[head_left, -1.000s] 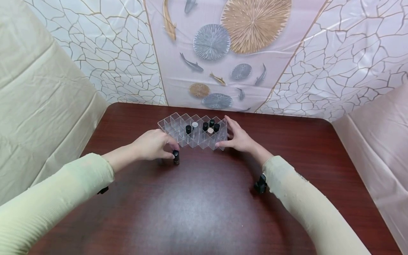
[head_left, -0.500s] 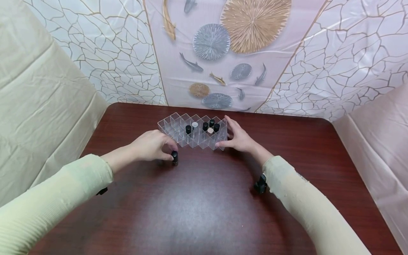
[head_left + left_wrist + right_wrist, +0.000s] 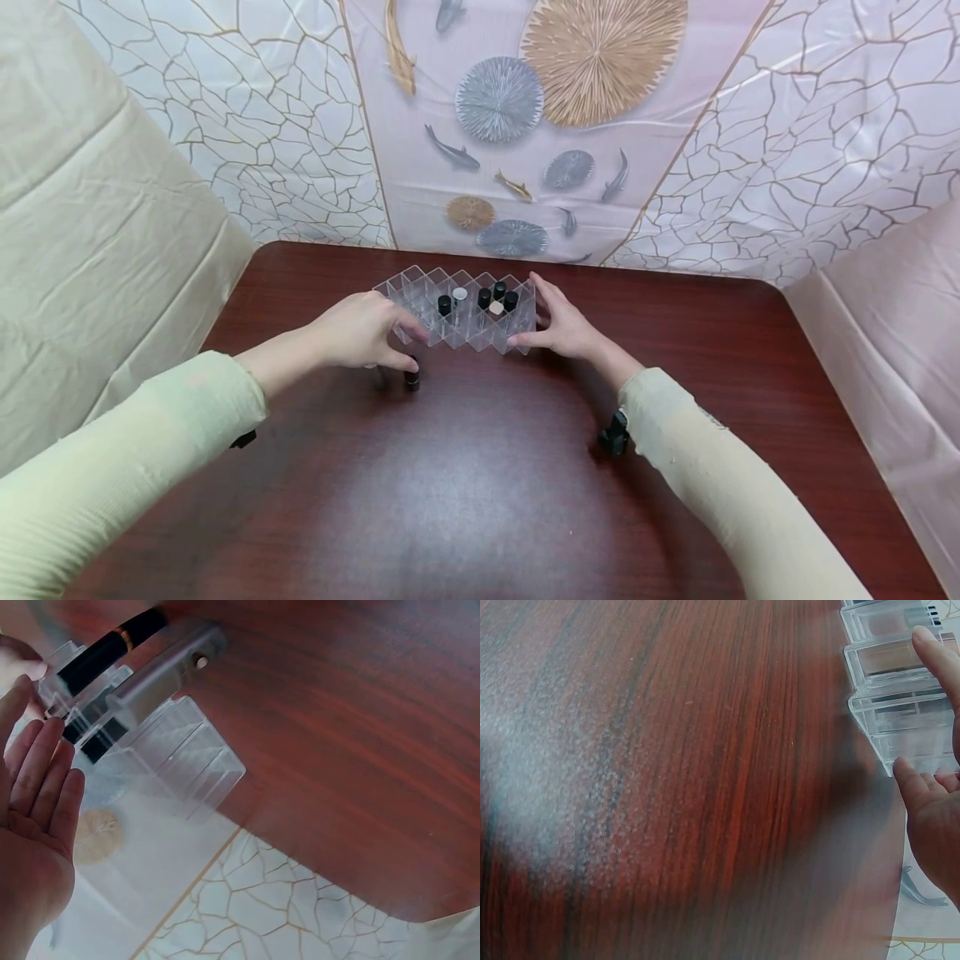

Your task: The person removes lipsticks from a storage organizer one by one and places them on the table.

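Note:
A clear acrylic lipstick organizer [image 3: 477, 337] with diamond-shaped compartments stands near the table's back edge. Several black-capped tubes [image 3: 511, 301], a white-capped one [image 3: 460, 294] and a beige-topped one [image 3: 497, 308] stand in it. My right hand [image 3: 564, 327] grips its right end, thumb at the front and fingers at the far side. My left hand [image 3: 360, 332] is over the organizer's left front corner, fingers extended and holding nothing. A black lipstick tube [image 3: 112, 654] with a gold band stands upright on the table near that thumb. Beside it is a greyish translucent tube [image 3: 169, 675] with a gold dot, mostly hidden in the head view.
The dark red wooden table [image 3: 480, 483] has a glossy reflection in the middle. A patterned cloth [image 3: 480, 183] hangs right behind its back edge, and pale fabric [image 3: 112, 217] borders the left side.
My left hand has let go of the black lipstick tube, after shifting it slightly left, and its fingers have spread and risen toward the organizer. My right hand stays in place.

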`<act>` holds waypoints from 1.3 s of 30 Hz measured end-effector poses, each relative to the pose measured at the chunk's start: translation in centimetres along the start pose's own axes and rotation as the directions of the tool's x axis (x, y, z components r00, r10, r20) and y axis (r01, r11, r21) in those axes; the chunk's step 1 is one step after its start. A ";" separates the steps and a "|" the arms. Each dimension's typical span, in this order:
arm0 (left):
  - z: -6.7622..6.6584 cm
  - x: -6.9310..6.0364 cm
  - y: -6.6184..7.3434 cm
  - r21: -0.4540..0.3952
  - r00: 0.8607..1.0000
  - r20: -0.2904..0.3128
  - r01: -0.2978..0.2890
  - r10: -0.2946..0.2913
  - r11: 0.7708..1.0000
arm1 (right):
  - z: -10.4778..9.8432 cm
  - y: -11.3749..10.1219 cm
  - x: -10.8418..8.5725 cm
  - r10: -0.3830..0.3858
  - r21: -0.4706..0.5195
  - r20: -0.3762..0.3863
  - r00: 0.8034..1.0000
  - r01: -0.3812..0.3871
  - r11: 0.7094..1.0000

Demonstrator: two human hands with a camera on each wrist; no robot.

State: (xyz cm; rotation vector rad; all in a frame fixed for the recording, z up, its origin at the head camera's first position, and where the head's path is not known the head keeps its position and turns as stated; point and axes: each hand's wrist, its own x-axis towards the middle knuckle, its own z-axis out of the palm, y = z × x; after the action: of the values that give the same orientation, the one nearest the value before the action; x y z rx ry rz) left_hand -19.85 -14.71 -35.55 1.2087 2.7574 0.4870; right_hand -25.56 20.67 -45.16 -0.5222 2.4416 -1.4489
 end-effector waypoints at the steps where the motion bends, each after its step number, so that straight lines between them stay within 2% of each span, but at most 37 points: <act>1: -0.2 0.1 0.1 0.003 1.000 -0.003 0.001 -0.001 1.000 | 0.0 0.0 0.0 0.000 0.001 0.000 1.000 0.000 1.000; 9: -1.9 1.4 0.4 0.016 1.000 -0.018 0.001 0.000 1.000 | 0.0 -0.1 -0.1 -0.004 0.005 0.000 1.000 0.004 1.000; 21: -3.5 3.6 0.0 0.048 1.000 -0.017 0.006 -0.005 0.999 | 0.0 -0.3 -0.3 -0.015 0.000 0.003 1.000 0.015 1.000; 31: -3.8 4.9 -0.9 0.048 0.999 0.000 0.048 -0.048 0.998 | 0.1 -0.5 -0.3 -0.024 0.018 0.002 1.000 0.024 1.000; 39: -3.1 5.9 -2.4 0.065 0.998 0.034 0.047 -0.050 0.997 | 0.1 -0.6 -0.3 -0.021 0.013 -0.004 1.000 0.021 1.000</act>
State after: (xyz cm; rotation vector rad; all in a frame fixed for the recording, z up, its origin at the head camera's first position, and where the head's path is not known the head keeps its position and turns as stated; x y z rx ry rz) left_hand -26.24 -12.71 -33.14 1.1487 2.7847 0.3716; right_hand -25.14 20.47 -44.66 -0.5448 2.4352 -1.4738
